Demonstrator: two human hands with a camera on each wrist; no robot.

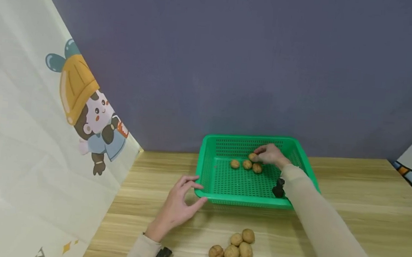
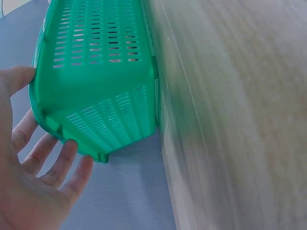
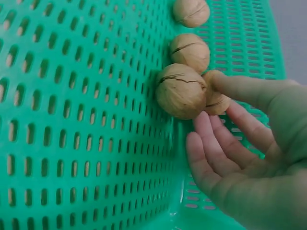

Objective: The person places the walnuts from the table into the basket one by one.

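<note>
A green plastic basket [image 1: 251, 199] with slotted walls stands on the table. Inside it, my right hand [image 1: 270, 153] pinches a walnut [image 3: 218, 103] between thumb and fingers, near the back wall. Three more walnuts [image 3: 190, 50] sit beside it on the basket floor; one of them partly covers the held one in the right wrist view. My left hand [image 1: 179, 203] is at the basket's front left corner, thumb and fingers spread and touching the rim [image 2: 32, 91]. Several walnuts [image 1: 231, 254] lie grouped on the table in front of the basket.
The wooden table [image 1: 354, 198] runs up to a dark blue-grey wall [image 1: 256, 59] just behind the basket. On the left hangs a white sheet [image 1: 14, 136] with a cartoon figure. Each wrist carries a small black camera [image 1: 163, 255].
</note>
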